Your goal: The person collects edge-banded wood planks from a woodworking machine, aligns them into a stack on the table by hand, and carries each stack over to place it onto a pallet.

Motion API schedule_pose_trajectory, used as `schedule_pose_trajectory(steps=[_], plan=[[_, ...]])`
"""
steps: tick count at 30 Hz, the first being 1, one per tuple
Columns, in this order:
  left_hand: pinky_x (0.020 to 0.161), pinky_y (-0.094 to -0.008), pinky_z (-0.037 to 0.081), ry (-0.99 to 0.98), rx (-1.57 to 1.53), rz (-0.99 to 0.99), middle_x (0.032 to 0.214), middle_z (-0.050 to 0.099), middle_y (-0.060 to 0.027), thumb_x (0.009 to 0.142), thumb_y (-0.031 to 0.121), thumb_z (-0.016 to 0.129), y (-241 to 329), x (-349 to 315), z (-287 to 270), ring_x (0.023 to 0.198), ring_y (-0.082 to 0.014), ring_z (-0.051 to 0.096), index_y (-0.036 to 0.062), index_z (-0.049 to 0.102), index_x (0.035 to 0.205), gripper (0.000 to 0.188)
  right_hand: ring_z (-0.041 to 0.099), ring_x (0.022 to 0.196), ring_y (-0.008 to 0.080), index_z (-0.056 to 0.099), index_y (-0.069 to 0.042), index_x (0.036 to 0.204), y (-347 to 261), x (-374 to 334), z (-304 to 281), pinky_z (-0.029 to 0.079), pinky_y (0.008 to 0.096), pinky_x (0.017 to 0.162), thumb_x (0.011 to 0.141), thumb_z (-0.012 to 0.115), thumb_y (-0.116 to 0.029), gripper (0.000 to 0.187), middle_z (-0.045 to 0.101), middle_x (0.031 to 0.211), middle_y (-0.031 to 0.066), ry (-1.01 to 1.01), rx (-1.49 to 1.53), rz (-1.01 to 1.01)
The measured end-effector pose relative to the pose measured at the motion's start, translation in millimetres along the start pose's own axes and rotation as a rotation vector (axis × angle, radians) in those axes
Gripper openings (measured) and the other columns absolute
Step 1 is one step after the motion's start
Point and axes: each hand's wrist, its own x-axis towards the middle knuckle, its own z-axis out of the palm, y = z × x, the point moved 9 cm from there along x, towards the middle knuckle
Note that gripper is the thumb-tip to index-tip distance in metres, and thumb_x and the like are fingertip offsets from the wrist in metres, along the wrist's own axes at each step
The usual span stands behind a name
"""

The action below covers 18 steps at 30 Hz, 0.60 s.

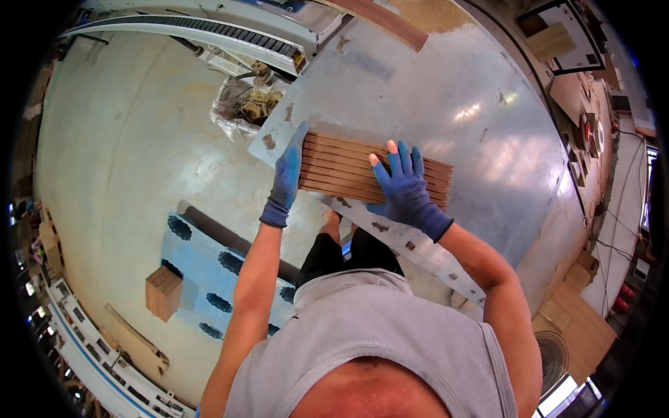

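A row of brown wooden strips (341, 164) lies side by side at the near left corner of a grey metal table. My left hand (284, 177), in a blue glove, is held straight along the strips' left ends, its fingers stretched out. Over the right part of the strips rests my right hand (405, 189), also gloved in blue, fingers spread; two bare fingertips poke out of that glove. Neither hand is wrapped round the wood.
The metal table (481, 153) extends ahead and right, with a long board (390, 24) at its far edge. A lined waste bin (244, 108) stands beyond its left corner. On the floor, a wooden block (164, 294) sits by a blue panel with dark slots (198, 279).
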Motion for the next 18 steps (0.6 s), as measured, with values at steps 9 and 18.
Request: schedule_pose_trajectory(steps=[9, 18], plan=[[0.123, -0.0371, 0.021, -0.034, 0.18, 0.01, 0.159, 0.039, -0.0173, 0.11, 0.035, 0.037, 7, 3, 7, 0.149, -0.0256, 0.032, -0.0069, 0.037, 0.152, 0.059, 0.032, 0.139, 0.0496, 0.044, -0.011, 0.147, 4, 5, 3, 0.022, 0.0679, 0.113, 0.063, 0.086, -0.05, 0.102, 0.033, 0.149, 0.0309, -0.013, 0.027, -0.049], [0.122, -0.0384, 0.024, 0.026, 0.019, -0.054, 0.155, 0.042, -0.0183, 0.111, 0.04, 0.033, -4, 1, -3, 0.145, -0.0262, 0.038, -0.0088, 0.037, 0.15, 0.063, 0.039, 0.131, 0.0463, 0.05, -0.011, 0.141, 3, 4, 0, 0.027, 0.0657, 0.11, 0.063, 0.086, -0.047, 0.093, 0.038, 0.141, 0.0287, 0.103, 0.09, -0.097]])
